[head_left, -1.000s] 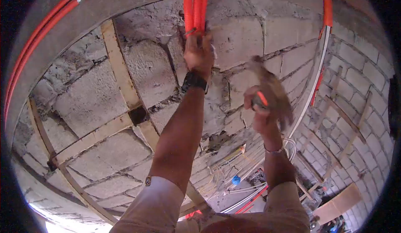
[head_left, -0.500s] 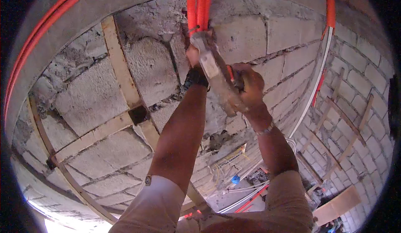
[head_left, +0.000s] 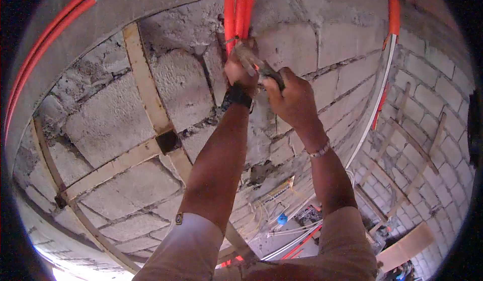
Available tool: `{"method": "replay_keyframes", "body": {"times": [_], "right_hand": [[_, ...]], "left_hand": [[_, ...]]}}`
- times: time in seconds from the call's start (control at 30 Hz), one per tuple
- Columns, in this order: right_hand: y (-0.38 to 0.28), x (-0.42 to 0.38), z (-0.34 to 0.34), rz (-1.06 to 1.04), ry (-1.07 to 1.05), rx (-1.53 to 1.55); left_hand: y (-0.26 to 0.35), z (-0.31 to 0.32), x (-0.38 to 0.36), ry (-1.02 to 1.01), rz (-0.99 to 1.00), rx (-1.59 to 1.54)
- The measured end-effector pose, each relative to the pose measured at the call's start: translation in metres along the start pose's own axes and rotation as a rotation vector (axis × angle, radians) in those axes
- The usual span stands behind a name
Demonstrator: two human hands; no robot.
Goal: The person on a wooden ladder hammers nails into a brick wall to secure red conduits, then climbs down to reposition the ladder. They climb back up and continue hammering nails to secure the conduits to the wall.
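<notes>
Several red corrugated conduits (head_left: 237, 9) come down together from the concrete beam, tied near their lower end. My left hand (head_left: 238, 73), with a dark watch at the wrist, is closed right at that end; what its fingers grip is hidden. My right hand (head_left: 296, 97), wearing a bracelet, is closed on one end of a short grey-brown tool (head_left: 257, 64) with a small orange spot. This tool slants up and left, its far end overlapping the conduits' ends beside my left fingers. I cannot tell its exact kind.
Behind my hands stands a rough block wall (head_left: 292, 44). A rusty metal frame (head_left: 146, 79) crosses it on the left. More red conduits (head_left: 55, 34) follow the curved beam. A white pipe (head_left: 372, 110) runs down at the right; a blue round object (head_left: 282, 219) is lower down.
The long, dirty, blurred piece between my hands now shows as a shorter grey-brown tool held higher. My right hand has moved slightly up and left. My left hand stays at the conduits.
</notes>
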State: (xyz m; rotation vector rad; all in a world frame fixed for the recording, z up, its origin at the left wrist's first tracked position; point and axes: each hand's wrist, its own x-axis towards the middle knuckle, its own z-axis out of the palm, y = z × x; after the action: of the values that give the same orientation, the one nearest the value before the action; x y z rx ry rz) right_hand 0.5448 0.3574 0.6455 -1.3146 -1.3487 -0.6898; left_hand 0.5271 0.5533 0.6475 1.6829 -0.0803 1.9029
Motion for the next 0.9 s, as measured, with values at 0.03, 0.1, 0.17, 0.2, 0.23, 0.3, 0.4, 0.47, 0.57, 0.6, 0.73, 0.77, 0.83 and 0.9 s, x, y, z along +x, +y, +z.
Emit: {"method": "replay_keyframes", "body": {"times": [0.03, 0.1, 0.17, 0.2, 0.23, 0.3, 0.4, 0.47, 0.57, 0.6, 0.73, 0.77, 0.83, 0.9], "right_hand": [[-0.008, -0.009, -0.003, -0.02, 0.026, 0.061], [-0.01, -0.015, 0.002, -0.171, 0.153, 0.182], [-0.002, -0.017, 0.003, -0.306, 0.288, 0.285], [0.011, -0.007, 0.007, -0.157, 0.127, 0.064], [0.02, -0.002, 0.008, 0.001, -0.032, -0.155], [0.006, -0.006, 0.003, 0.007, -0.034, -0.165], [-0.017, -0.025, -0.009, -0.214, 0.189, 0.314], [0.01, -0.011, 0.009, -0.067, 0.075, 0.045], [0.008, 0.002, -0.006, 0.049, -0.045, -0.208], [-0.012, -0.006, -0.017, 0.004, 0.025, -0.044], [0.003, -0.013, 0.004, -0.122, 0.127, 0.021], [0.017, -0.005, 0.01, -0.029, 0.051, -0.15], [0.018, 0.002, 0.0, 0.014, -0.058, -0.191], [-0.007, -0.007, -0.009, -0.06, 0.087, 0.051]], "left_hand": [[-0.024, -0.002, -0.004, 0.003, -0.017, 0.01], [-0.018, -0.001, 0.008, 0.049, 0.034, 0.306], [-0.002, -0.005, 0.0, -0.009, -0.371, 0.174], [0.004, 0.0, 0.002, 0.035, -0.356, -0.062], [0.009, 0.003, 0.002, 0.073, -0.341, -0.297], [0.013, -0.006, 0.002, -0.046, -0.255, 0.123], [0.003, 0.001, 0.003, 0.086, -0.363, -0.062], [-0.011, -0.011, -0.004, -0.006, -0.244, 0.165], [0.031, -0.002, 0.003, -0.105, -0.089, 0.274], [0.046, -0.002, -0.002, -0.063, -0.017, 0.34], [0.045, -0.006, -0.012, 0.012, -0.019, 0.277], [0.064, -0.004, -0.005, -0.044, -0.211, 0.214], [0.025, 0.003, 0.003, -0.084, -0.097, 0.323], [0.018, 0.004, 0.007, -0.002, -0.082, 0.322]]}}
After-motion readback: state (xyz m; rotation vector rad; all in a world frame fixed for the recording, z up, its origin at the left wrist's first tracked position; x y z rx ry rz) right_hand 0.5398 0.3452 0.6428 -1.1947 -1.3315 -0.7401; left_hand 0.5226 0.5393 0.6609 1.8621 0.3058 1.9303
